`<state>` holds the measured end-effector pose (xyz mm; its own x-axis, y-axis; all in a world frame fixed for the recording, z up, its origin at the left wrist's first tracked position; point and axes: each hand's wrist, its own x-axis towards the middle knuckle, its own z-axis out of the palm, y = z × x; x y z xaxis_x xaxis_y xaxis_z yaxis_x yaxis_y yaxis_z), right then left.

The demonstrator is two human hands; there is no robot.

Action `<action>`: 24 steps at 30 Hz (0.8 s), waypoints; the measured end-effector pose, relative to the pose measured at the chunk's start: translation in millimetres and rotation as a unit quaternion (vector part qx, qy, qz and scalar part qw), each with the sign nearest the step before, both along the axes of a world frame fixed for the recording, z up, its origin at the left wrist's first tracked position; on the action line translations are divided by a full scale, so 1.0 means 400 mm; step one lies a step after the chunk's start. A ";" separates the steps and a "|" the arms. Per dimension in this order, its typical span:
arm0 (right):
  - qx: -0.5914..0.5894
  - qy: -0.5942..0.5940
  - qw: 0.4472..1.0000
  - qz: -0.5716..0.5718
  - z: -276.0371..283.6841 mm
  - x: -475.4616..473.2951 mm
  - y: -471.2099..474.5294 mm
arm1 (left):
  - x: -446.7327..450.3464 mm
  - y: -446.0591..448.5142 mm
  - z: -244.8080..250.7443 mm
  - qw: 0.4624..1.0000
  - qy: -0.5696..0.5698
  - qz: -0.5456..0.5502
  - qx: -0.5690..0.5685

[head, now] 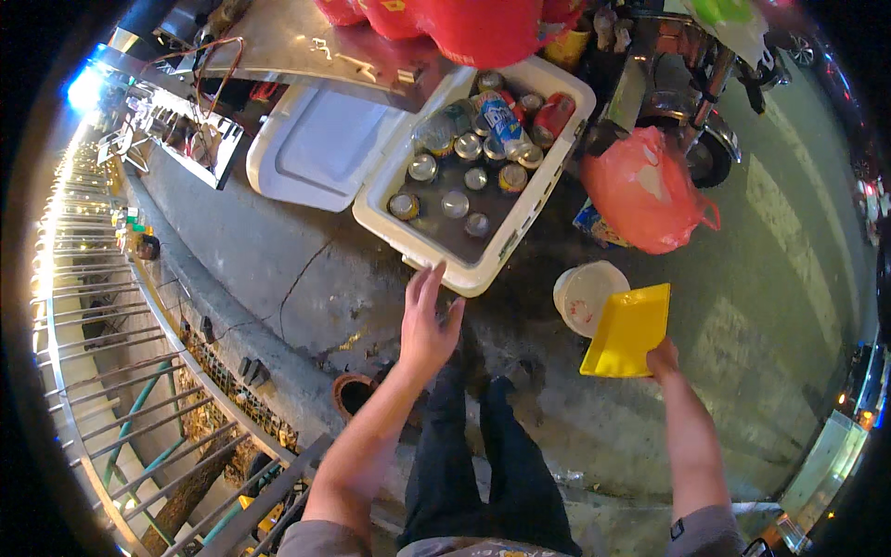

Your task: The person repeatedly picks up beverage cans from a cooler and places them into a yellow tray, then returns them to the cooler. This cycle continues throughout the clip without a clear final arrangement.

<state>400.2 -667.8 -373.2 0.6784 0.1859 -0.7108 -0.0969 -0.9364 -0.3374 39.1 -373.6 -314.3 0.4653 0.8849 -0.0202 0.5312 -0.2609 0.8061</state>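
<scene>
A white cooler box [480, 278] stands on the ground before me with its lid [327, 150] swung back to the left. Inside, several drink cans [476, 179] stand in dark water, and a plastic bottle with a blue label [500, 115] leans at the far end. My left hand [427, 317] is at the cooler's near corner, fingers spread and holding nothing; whether it touches the rim I cannot tell. In my right hand [663, 358] is a shallow yellow plastic tray [626, 331], gripped by its right edge. It partly covers a white plastic bucket [581, 299] behind it.
A metal tabletop [278, 42] with red containers [480, 31] juts over the cooler's far side. Right of it hangs a pink plastic bag [644, 195] beside a motorbike wheel [710, 157]. A metal railing [160, 320] and kerb run along the left; a round brown pot [353, 395] sits near my feet.
</scene>
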 end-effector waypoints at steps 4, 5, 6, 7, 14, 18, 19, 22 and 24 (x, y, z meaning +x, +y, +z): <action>-0.013 -0.018 1.000 -0.014 -0.083 0.015 -0.097 | 0.147 0.243 -0.150 0.972 0.138 -0.072 0.174; -0.009 -0.023 1.000 -0.011 -0.080 -0.028 -0.059 | 0.149 0.299 -0.195 0.967 0.208 -0.083 0.119; -0.009 -0.036 0.999 -0.017 -0.056 -0.069 -0.028 | 0.178 0.332 -0.209 0.949 0.289 -0.102 0.069; 0.031 -0.129 0.989 0.070 -0.107 -0.050 -0.142 | 0.264 0.346 -0.207 0.929 0.344 -0.138 0.021; 0.012 -0.064 0.997 -0.050 -0.121 -0.180 -0.183 | 0.366 0.403 -0.419 0.808 0.547 -0.220 0.014; 0.000 -0.071 0.995 -0.073 -0.187 -0.208 -0.226 | 0.372 0.428 -0.473 0.796 0.547 -0.260 -0.007; 0.010 -0.029 0.995 -0.092 -0.158 -0.232 -0.134 | 0.307 0.441 -0.522 0.795 0.554 -0.245 0.017; 0.000 -0.016 0.993 -0.121 -0.165 -0.234 -0.170 | 0.353 0.425 -0.528 0.822 0.510 -0.252 -0.032; 0.007 -0.005 0.991 -0.132 -0.160 -0.241 -0.143 | 0.339 0.438 -0.533 0.824 0.509 -0.244 -0.045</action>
